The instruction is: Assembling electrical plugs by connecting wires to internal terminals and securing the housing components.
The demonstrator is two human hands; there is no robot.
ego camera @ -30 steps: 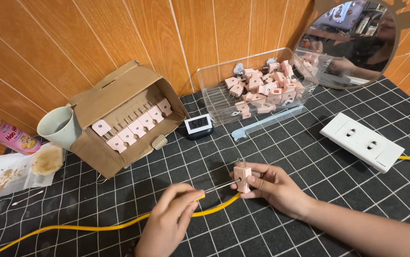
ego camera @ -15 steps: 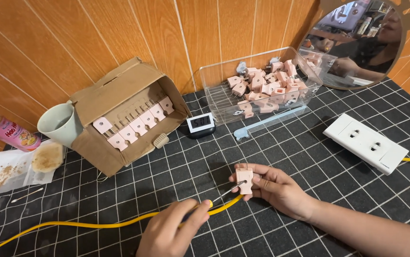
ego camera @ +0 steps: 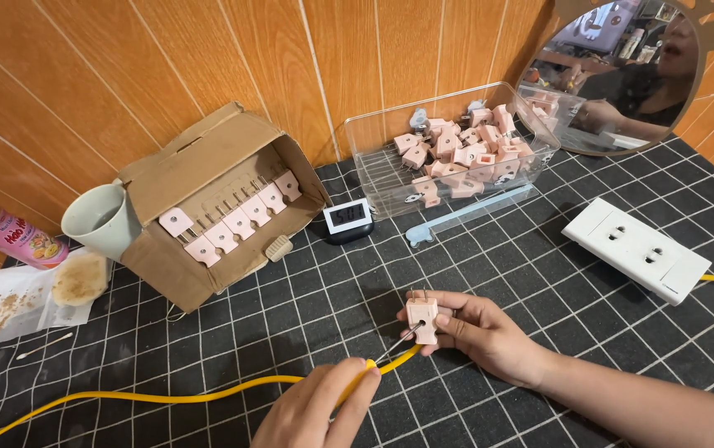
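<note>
- Pink plug (ego camera: 421, 319): held upright, prongs up, just above the black gridded counter (ego camera: 539, 249), front centre. Right hand (ego camera: 477, 330) has its fingers clamped around the plug body.
- Yellow cable (ego camera: 166, 396): left hand (ego camera: 317, 406) pinches it at the stripped end, fingers closed on the sheath near the bare wire tips (ego camera: 398, 342).
- Change noted: compared with half a second ago, the left hand has drawn in toward the plug, and the wire tips now meet the plug's lower face. A second ago the hands sat much the same way, lower in view. Judgement: the wire is being fed into the plug, seating not confirmed.
- Hidden or unclear: whether the wire tips have entered the plug or only touch it cannot be told. The plug's near side is covered by the right fingers.
- Cut off: the left hand runs off the bottom edge; the cable leaves at lower left.
- Surroundings: cardboard box (ego camera: 207, 166) with a row of pink plugs, clear tray (ego camera: 373, 178) heaped with more, white socket block (ego camera: 637, 249) well apart to the right.
</note>
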